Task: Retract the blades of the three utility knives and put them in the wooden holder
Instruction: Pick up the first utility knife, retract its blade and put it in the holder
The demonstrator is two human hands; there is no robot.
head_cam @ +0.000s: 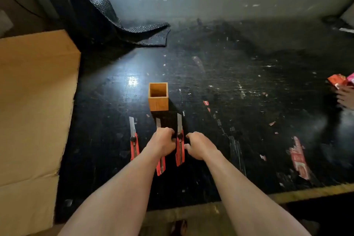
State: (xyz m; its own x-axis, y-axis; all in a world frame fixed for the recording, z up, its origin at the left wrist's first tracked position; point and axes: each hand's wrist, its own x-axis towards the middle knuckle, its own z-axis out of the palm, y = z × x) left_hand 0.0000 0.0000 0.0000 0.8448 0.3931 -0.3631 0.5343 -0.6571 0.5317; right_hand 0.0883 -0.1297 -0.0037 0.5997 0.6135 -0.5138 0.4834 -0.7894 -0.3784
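Observation:
Three red utility knives lie side by side on the black table, blades out and pointing away from me. The left knife [134, 142] lies untouched. My left hand [163, 142] is closed over the middle knife [160, 166], whose blade tip shows beyond my fingers. The right knife [180, 147] lies between my hands. My right hand [199, 145] rests just right of it, fingers curled near its handle; whether they touch it is unclear. The square wooden holder [158, 104] stands upright and empty just beyond the blades.
A large cardboard sheet [32, 113] covers the left side. Black bubble wrap [107, 11] lies at the back left. Red paper scraps [298, 157] are stuck at the right. Another person's hand [344, 97] and red packets [338, 80] show at the far right edge.

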